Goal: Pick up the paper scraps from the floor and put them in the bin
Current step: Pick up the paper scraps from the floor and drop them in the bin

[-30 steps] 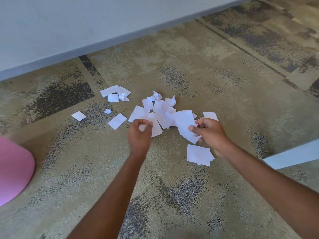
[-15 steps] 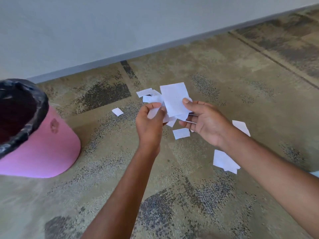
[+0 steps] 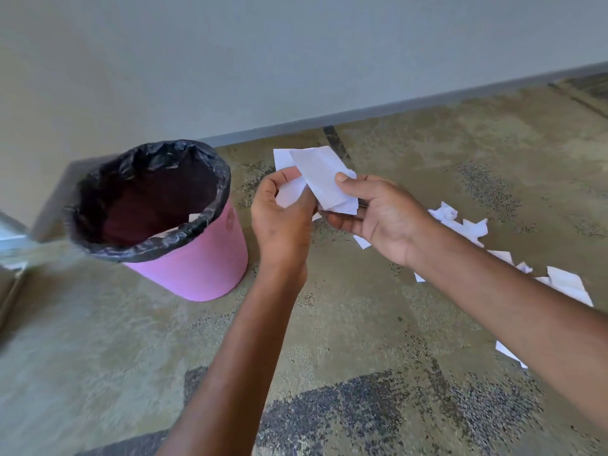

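A bundle of white paper scraps (image 3: 320, 179) is held up in the air between both hands. My left hand (image 3: 283, 218) grips its left side with curled fingers. My right hand (image 3: 378, 215) pinches its right side, thumb on top. A pink bin (image 3: 197, 268) with a black liner stands on the carpet just left of my left hand, its mouth open and a few white scraps visible inside. More white scraps (image 3: 473, 228) lie on the floor to the right, partly hidden behind my right forearm.
A grey wall with a darker skirting board (image 3: 394, 110) runs behind the bin. Patterned carpet (image 3: 362, 340) covers the floor. A pale frame or ledge (image 3: 13, 238) sits at the far left edge.
Both hands lifted scraps off the floor pile and carried them up and left toward the bin. The view swung left, bringing the whole bin into sight.
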Demonstrator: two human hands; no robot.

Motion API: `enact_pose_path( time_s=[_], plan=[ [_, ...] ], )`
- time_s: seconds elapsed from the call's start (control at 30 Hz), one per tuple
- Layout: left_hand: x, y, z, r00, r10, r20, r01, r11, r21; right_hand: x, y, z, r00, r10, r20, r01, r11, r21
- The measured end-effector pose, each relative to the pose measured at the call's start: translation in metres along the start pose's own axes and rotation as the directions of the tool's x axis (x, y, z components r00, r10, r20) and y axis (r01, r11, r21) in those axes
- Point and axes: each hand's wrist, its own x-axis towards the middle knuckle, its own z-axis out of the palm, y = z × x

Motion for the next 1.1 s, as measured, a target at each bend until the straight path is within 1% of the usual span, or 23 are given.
enact_pose_path(
  time_s=[0.07, 0.2, 0.27, 0.33, 0.5, 0.67, 0.8, 0.9, 1.1],
  plan=[
    [0.002, 0.019, -0.021, 0.998, 0.020, -0.054, -0.019, 1.000, 0.010, 0.006, 0.003, 0.031, 0.999, -0.001, 0.052, 0.002, 1.000, -0.018],
    [0.009, 0.053, -0.061, 0.982, 0.045, -0.182, -0.042, 0.999, 0.022, 0.019, 0.013, 0.090, 0.988, 0.023, 0.154, -0.024, 1.000, 0.005],
    [0.016, 0.065, -0.081, 0.974, 0.022, -0.224, -0.025, 1.000, -0.007, 0.025, 0.019, 0.116, 0.975, 0.055, 0.217, -0.057, 0.998, 0.001],
    [0.021, 0.075, -0.101, 0.965, -0.009, -0.263, 0.010, 1.000, 0.003, 0.030, 0.025, 0.136, 0.963, 0.086, 0.257, -0.090, 0.996, 0.005],
    [0.033, 0.089, -0.138, 0.944, -0.053, -0.326, 0.055, 0.998, -0.004, 0.034, 0.034, 0.161, 0.946, 0.126, 0.300, -0.147, 0.988, 0.048],
    [0.038, 0.089, -0.156, 0.942, -0.062, -0.329, 0.058, 0.998, -0.023, 0.032, 0.039, 0.167, 0.927, 0.146, 0.345, -0.173, 0.984, 0.050],
    [0.037, 0.085, -0.158, 0.946, -0.051, -0.320, 0.042, 0.999, -0.033, 0.027, 0.040, 0.166, 0.930, 0.141, 0.338, -0.167, 0.985, 0.047],
    [0.033, 0.082, -0.154, 0.948, -0.016, -0.317, 0.015, 1.000, -0.006, 0.023, 0.040, 0.161, 0.935, 0.130, 0.329, -0.145, 0.989, 0.022],
    [0.018, 0.070, -0.127, 0.989, 0.061, -0.135, -0.050, 0.995, 0.083, 0.021, 0.042, 0.122, 0.964, 0.108, 0.241, -0.096, 0.993, -0.064]
  ],
)
